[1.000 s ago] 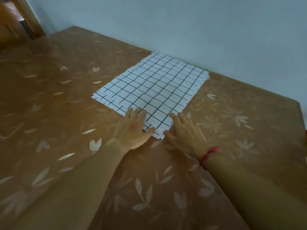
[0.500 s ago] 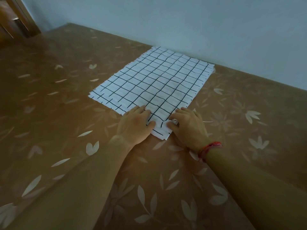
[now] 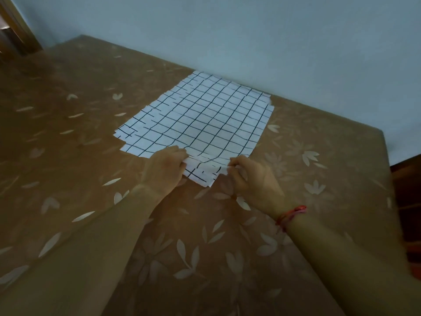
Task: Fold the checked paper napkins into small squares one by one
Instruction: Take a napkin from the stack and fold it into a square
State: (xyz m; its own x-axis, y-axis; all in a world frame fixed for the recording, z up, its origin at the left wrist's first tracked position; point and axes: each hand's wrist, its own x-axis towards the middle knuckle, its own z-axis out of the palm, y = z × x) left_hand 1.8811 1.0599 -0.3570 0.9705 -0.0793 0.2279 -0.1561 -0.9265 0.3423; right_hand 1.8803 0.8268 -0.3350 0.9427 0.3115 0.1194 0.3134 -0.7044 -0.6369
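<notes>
Checked napkins (image 3: 200,119) stacked on brown floral worktop (image 3: 68,156), far edge near wall. Left hand (image 3: 163,169) & right hand (image 3: 252,179): each grip clamped on top sheet (image 3: 205,153) at near edge, raised slightly off stack. Red band (image 3: 290,215) on right wrist.

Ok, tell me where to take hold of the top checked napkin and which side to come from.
Pinch the top napkin at its near edge, one pinch towards each near corner, coming from the person's side. That edge is raised off the stack, whose sheets lie staggered there, so one sheet should separate. The left hand and right hand pinch it there.
</notes>
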